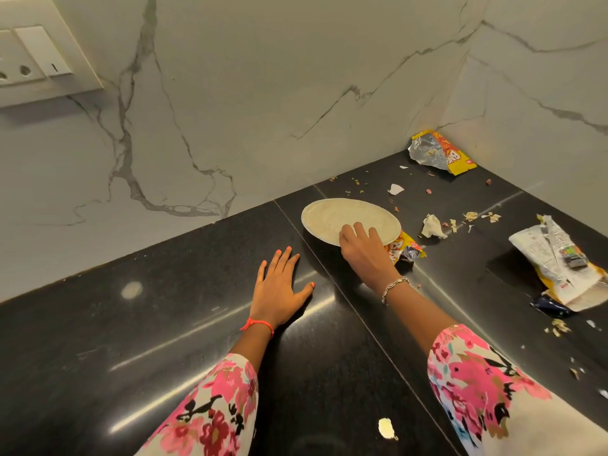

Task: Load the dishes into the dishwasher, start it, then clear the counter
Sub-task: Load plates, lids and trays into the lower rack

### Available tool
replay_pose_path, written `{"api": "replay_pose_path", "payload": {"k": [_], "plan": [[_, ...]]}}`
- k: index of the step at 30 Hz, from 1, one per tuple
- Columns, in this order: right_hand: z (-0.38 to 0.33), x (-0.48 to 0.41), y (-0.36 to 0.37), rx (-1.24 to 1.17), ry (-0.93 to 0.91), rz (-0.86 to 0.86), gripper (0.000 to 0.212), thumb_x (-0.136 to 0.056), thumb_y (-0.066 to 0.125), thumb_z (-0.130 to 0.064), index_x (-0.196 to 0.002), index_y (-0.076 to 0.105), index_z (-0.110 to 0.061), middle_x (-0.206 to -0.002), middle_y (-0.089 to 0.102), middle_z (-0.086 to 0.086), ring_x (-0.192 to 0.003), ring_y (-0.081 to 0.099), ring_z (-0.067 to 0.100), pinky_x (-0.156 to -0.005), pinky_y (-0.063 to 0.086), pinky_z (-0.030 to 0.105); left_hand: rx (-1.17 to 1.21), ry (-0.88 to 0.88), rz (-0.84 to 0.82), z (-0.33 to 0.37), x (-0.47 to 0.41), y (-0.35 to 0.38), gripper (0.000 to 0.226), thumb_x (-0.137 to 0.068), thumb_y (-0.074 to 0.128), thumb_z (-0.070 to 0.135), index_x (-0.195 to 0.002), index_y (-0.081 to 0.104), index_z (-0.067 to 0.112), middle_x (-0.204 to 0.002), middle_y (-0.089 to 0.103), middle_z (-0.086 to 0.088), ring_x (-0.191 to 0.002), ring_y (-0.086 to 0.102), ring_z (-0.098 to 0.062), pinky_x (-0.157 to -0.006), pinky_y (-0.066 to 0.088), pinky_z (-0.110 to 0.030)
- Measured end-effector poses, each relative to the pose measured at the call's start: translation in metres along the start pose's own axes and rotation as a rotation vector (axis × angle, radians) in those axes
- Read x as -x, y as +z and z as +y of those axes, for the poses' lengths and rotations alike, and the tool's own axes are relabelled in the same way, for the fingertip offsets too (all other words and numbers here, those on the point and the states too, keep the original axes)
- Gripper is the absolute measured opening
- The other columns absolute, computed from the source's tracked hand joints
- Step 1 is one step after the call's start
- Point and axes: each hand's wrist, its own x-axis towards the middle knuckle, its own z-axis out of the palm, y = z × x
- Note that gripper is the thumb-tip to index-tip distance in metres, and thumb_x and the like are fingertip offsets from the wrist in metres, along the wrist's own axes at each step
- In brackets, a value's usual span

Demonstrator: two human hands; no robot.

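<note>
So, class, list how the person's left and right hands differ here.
The left hand lies flat on the counter, fingers straight; the right hand curls its fingers over the rim of the plate. The left wrist wears an orange thread, the right a silver chain. Both have floral sleeves.

The scene is lit evenly and softly from above. Long white glare streaks are thrown across the polished black counter [98,324] just below and to the left of the left hand [279,291]. A soft shadow is cast beneath the plate [335,215], gripped at its rim by the right hand [365,255]. Straight lines far beyond the left hand are bent by the wide lens, and fine detail is slightly smeared.
</note>
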Motion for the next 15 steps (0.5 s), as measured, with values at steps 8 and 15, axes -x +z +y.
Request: {"api": "replay_pose_path", "payload": {"k": [8, 15], "plan": [[-0.004, 0.042, -0.027, -0.14, 0.101, 0.291, 0.033, -0.065, 0.08, -0.008, -0.096, 0.068, -0.003, -0.09, 0.069, 0.014, -0.083, 0.065, 0.029, -0.07, 0.054, 0.035, 0.052, 0.072, -0.001, 0.006, 0.032, -0.007, 0.063, -0.095, 0.04, 0.046, -0.147, 0.023, 0.014, -0.157, 0.012, -0.003, -0.144, 0.005, -0.014, -0.116, -0.003, -0.032], [-0.045, 0.134, -0.082, -0.151, 0.035, 0.33, 0.037, -0.057, 0.085, -0.005, -0.091, 0.071, 0.0, -0.088, 0.072, 0.016, -0.082, 0.069, 0.03, -0.069, 0.057, 0.034, 0.034, 0.047, -0.055, 0.003, 0.138, -0.013, 0.079, -0.082, 0.023, 0.059, -0.147, 0.022, 0.014, -0.157, 0.011, -0.002, -0.144, 0.003, -0.015, -0.115, -0.004, -0.033]]}}
